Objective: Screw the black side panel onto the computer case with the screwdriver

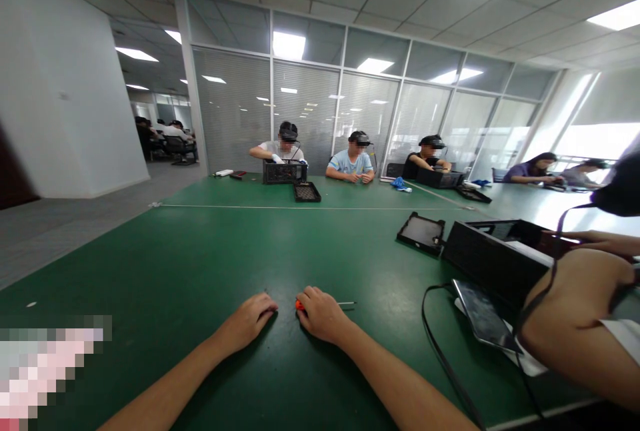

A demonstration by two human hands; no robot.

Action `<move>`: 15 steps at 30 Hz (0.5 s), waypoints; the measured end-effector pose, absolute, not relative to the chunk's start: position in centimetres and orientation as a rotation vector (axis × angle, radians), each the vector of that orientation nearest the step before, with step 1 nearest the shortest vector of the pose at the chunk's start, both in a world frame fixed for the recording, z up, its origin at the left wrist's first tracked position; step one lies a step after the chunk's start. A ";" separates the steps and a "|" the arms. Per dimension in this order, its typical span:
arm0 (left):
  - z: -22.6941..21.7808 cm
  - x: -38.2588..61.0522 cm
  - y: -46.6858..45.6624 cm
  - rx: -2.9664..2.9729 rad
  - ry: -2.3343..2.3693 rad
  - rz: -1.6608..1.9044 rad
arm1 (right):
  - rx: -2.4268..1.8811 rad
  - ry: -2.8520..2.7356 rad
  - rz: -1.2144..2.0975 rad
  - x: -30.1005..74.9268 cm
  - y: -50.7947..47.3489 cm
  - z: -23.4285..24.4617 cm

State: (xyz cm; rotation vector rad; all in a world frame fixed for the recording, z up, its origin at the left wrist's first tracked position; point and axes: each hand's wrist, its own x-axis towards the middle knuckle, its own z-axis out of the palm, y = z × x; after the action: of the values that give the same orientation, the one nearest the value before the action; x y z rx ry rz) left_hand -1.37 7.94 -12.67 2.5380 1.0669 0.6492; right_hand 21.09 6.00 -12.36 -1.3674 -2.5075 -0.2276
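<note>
My right hand (320,313) rests on the green table with its fingers closed over a screwdriver (300,304). The orange-red end of its handle shows at the fingertips, and its thin metal shaft points to the right beyond the hand. My left hand (250,316) lies a short way to the left, apart from the right one. Its fingers are curled together with the thumb alongside, and whatever is under them, if anything, is hidden.
Close on the right, a co-worker's arm (575,311) reaches over a black computer case (493,261). A tablet-like device (484,316), a black cable (433,341) and a black panel (421,232) lie near it. Across the green table (225,251) sit several people, some with opened cases (285,172).
</note>
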 end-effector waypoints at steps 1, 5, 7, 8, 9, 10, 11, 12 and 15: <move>-12.7 -1.4 8.0 2.539 1.065 0.645 | -1.368 -2.506 -0.227 21.1 6.0 -12.4; -12.8 -1.4 8.0 2.543 1.062 0.650 | -1.366 -2.501 -0.223 21.1 6.0 -12.5; -12.8 -1.4 8.0 2.540 1.061 0.653 | -1.368 -2.502 -0.220 21.1 6.1 -12.6; -12.7 -1.4 7.9 2.538 1.062 0.651 | -1.368 -2.503 -0.217 21.1 6.1 -12.6; -12.7 -1.4 7.9 2.535 1.065 0.649 | -1.369 -2.504 -0.215 21.1 6.1 -12.6; -12.6 -1.4 7.8 2.532 1.067 0.647 | -1.369 -2.503 -0.214 21.1 6.1 -12.6; -12.5 -1.4 7.7 2.530 1.068 0.647 | -1.369 -2.500 -0.213 21.1 6.1 -12.6; -12.5 -1.4 7.7 2.529 1.067 0.650 | -1.368 -2.497 -0.212 21.1 6.1 -12.6; -12.3 -1.3 7.6 2.531 1.066 0.651 | -1.360 -2.498 -0.211 21.1 6.1 -12.6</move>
State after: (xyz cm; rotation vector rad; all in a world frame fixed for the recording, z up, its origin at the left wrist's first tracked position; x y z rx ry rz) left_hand -1.34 7.57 -12.26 2.5307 1.0659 0.6515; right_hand 21.09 6.11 -12.64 -1.3595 -2.4983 -0.2111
